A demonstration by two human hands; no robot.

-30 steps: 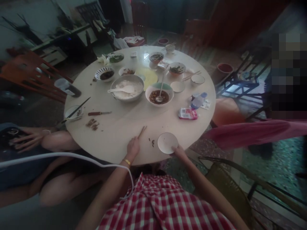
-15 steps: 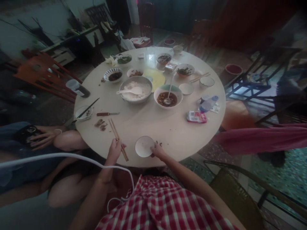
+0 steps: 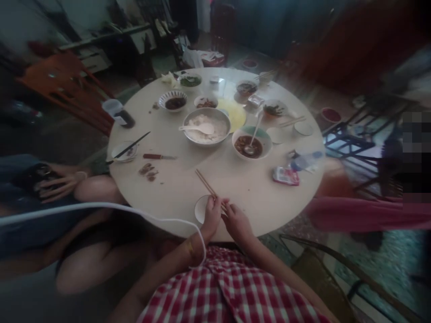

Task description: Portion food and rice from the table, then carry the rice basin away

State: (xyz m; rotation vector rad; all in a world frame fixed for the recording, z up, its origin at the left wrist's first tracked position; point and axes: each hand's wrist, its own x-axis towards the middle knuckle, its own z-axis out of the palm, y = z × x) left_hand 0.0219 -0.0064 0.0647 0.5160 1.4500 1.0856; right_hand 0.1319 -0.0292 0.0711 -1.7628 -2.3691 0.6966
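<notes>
Hands (image 3: 211, 218) (image 3: 238, 221) adjacent, fingers (image 3: 217, 204) around chopsticks (image 3: 205, 183)

Dim, hazy light, a pale glare far across the table (image 3: 175, 172), outer edges blurred

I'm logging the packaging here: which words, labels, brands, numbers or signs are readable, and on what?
No text can be read.
Pink-and-white packet: printing too blurred.
Dark-filled container: pale label too small and blurred.
Silvery packet: any print too blurred.

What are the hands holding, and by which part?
Chopsticks, gripped in the left hand toward their near ends; the right hand touches them there too, its grip unclear.
</notes>
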